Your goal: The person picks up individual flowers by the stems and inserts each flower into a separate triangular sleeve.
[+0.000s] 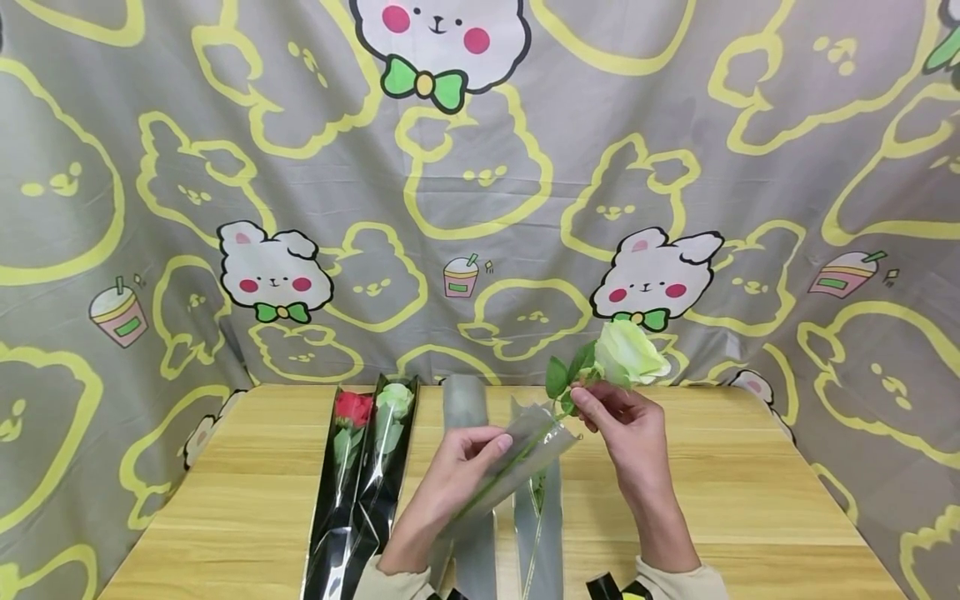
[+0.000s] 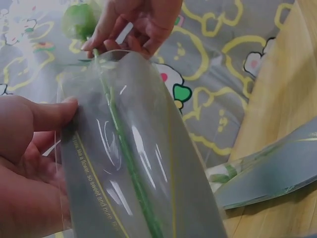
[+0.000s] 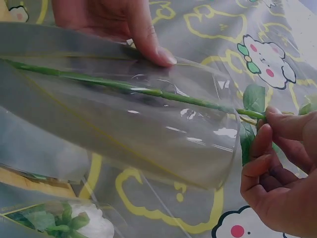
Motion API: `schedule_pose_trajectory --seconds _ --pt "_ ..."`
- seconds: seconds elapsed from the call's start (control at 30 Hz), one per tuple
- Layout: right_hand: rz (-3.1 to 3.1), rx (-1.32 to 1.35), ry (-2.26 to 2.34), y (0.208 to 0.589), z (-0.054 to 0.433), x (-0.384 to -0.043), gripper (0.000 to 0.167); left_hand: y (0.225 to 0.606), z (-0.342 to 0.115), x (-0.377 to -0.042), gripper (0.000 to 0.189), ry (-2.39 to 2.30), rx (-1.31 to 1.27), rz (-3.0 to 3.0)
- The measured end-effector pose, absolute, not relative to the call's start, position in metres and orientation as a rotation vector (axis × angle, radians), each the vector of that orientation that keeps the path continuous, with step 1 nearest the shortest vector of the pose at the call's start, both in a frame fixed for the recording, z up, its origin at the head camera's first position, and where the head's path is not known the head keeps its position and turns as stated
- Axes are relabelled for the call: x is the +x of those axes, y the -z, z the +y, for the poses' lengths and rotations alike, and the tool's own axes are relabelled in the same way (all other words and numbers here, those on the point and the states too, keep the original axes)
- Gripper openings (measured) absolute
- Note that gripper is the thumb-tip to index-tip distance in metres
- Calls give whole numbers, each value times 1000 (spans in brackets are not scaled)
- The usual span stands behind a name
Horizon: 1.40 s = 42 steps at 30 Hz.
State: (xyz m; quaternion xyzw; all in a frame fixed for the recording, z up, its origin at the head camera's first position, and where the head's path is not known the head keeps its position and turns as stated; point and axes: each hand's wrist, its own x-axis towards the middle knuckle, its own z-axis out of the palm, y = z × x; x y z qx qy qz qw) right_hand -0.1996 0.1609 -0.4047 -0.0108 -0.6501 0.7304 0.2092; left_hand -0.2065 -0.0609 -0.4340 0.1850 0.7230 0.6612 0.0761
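My right hand (image 1: 626,421) pinches the green stem (image 3: 168,94) of a pale green-white rose (image 1: 632,353) just under its leaves. Most of that stem lies inside a grey sleeve (image 2: 148,148) with a clear front and gold printed lines. My left hand (image 1: 467,467) holds the sleeve by its edge, thumb on the clear film near the open end. In the head view the sleeve slants up to the right, and the bloom and leaves stick out past its mouth. The stem's lower end is hidden behind my left hand and forearm.
On the wooden table (image 1: 750,500), left of my hands, lie a red rose (image 1: 353,408) and a pale green rose (image 1: 394,401) in black sleeves. Beneath my hands are a grey sleeve (image 1: 465,400) and another grey sleeve (image 1: 549,533) with greenery inside. A patterned curtain (image 1: 480,208) hangs behind.
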Motion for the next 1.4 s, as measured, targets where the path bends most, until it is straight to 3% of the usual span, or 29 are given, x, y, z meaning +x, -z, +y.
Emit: schedule_pose_trajectory --seconds 0.53,1.0,1.4 --pt "-1900 115 -1940 405 156 -197 12 434 -57 -208 21 -2253 298 2114" --pt "-1980 68 -1742 406 149 -197 15 432 -60 -205 31 -2011 639 2066" --pt "-1968 85 -1810 400 143 -190 16 422 -57 -197 31 -2027 620 2119"
